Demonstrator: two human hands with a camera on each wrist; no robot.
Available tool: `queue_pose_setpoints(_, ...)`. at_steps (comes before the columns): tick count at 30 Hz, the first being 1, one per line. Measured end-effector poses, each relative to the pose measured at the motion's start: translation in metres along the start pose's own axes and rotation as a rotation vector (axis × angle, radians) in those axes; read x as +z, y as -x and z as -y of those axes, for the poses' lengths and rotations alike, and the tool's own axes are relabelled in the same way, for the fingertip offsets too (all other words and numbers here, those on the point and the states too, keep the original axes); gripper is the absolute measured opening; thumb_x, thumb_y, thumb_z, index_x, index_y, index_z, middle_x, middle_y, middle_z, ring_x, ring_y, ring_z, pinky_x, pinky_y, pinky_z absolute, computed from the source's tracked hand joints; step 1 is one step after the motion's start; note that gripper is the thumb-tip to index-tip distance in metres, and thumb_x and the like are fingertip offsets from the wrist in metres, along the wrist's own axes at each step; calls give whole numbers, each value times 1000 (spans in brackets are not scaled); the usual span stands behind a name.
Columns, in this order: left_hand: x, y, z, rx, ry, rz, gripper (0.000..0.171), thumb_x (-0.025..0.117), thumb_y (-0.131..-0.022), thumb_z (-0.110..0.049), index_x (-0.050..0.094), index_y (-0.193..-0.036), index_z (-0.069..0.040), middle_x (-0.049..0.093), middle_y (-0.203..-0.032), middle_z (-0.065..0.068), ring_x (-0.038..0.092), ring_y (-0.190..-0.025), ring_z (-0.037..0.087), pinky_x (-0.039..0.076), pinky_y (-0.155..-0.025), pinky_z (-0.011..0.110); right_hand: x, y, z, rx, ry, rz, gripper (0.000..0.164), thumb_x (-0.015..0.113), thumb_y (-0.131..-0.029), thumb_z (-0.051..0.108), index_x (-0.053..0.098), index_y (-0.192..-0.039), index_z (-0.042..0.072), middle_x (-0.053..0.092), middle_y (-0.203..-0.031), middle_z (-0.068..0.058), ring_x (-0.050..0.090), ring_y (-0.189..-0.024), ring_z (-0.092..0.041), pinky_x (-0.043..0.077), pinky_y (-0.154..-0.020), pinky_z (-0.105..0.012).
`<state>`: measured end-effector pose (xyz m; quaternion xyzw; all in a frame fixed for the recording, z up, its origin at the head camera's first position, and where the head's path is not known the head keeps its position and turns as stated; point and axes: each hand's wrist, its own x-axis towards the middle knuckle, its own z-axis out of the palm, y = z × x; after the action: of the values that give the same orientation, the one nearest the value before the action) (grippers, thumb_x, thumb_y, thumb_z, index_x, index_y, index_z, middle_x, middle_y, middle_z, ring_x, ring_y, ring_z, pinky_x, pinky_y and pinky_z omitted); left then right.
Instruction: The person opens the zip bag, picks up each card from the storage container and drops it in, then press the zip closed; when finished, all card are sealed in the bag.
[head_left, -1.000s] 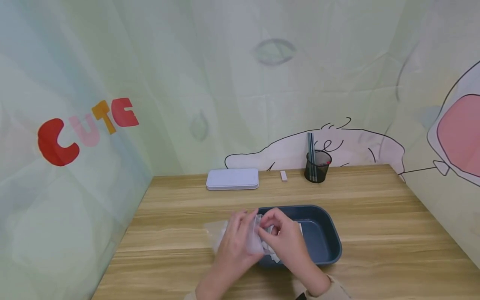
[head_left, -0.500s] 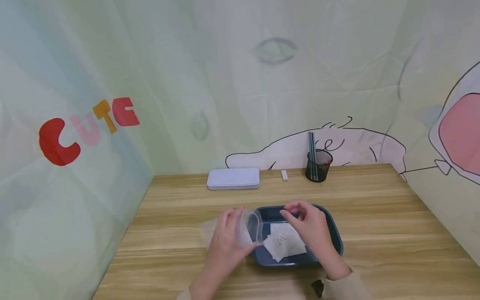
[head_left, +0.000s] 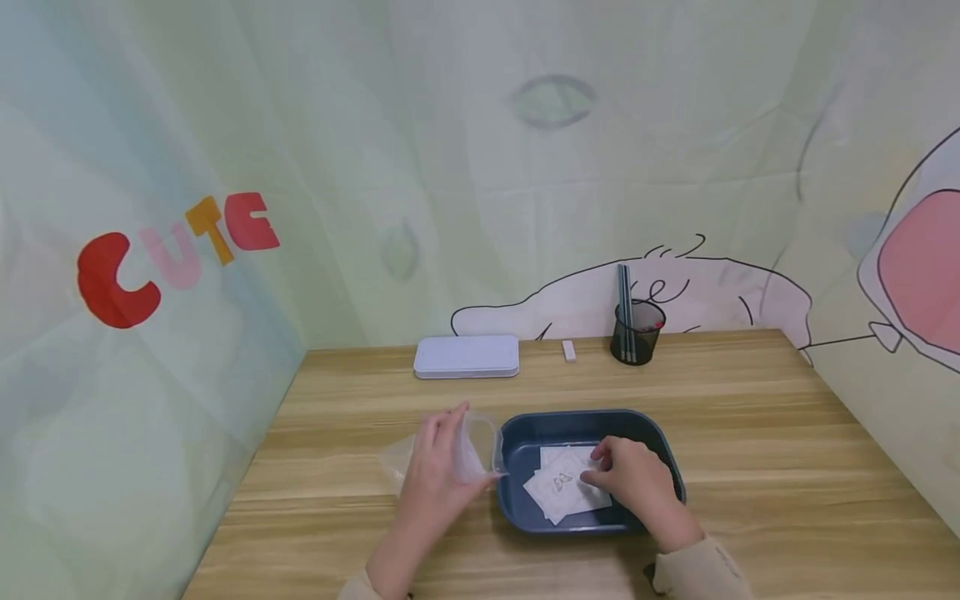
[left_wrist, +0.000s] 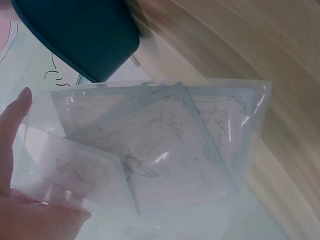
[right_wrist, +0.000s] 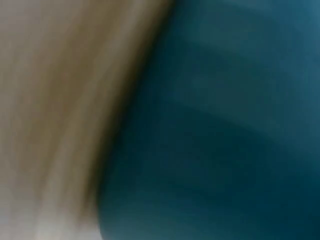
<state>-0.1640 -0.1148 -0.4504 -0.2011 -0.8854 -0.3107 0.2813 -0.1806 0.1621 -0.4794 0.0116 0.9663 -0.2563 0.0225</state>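
Right hand has moved from the mouth of the bag to the cards in the tray, pinching or not I can't tell, while the left hand holds that bag agape, cards inside, so shifting cards between the two seems unfinished.

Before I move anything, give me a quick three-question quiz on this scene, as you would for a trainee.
1. Which grip holds the clear plastic pouch?
2. True or false: a pile of white papers lies inside the blue tray.
3. Fill in the blank: the small pale block lies between the pale flat case and the black mesh ____.

Key:
1. The left grip.
2. True.
3. Cup.
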Motion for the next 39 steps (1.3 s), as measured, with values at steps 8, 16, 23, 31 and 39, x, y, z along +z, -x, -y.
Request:
queue_pose_setpoints(8,2,0,5,23,1,5,102,97,-47,-27,50,-136,-6,50,-116,11,49,-106,23,48,-96,41,14,-1,2,11,66,54,53,90,-57,44,64,-90,12,54,-88,-6,53,-78,-24,49,-62,-43)
queue_pose_setpoints(16,1,-1,5,24,-22,34,103,97,-46,-27,50,-135,-7,50,-114,10,47,-106,24,47,-97,40,14,-3,6,1,13,70,55,93,-56,33,58,-91,8,53,-84,-5,51,-74,-23,48,-61,-41)
queue_pose_setpoints(23,1,-1,4,43,-17,26,102,97,-46,-25,51,-134,-5,50,-114,11,47,-107,26,47,-96,41,10,-3,8,4,-17,82,55,92,-59,30,56,-95,8,59,-83,-3,52,-73,-20,48,-61,-38)
queue_pose_setpoints(31,2,-2,3,52,-19,27,102,97,-46,-23,51,-135,-6,50,-114,11,47,-108,26,47,-97,42,-4,0,10,-23,-74,6,22,80,-78,23,69,-94,14,60,-76,2,52,-63,-14,44,-51,-29)
queue_pose_setpoints(39,4,-1,3,60,-13,27,102,97,-46,-23,50,-135,-6,50,-115,11,47,-109,27,46,-98,42,-24,7,15,-91,-78,-73,9,77,-82,23,72,-87,16,61,-71,5,51,-59,-12,44,-50,-27)
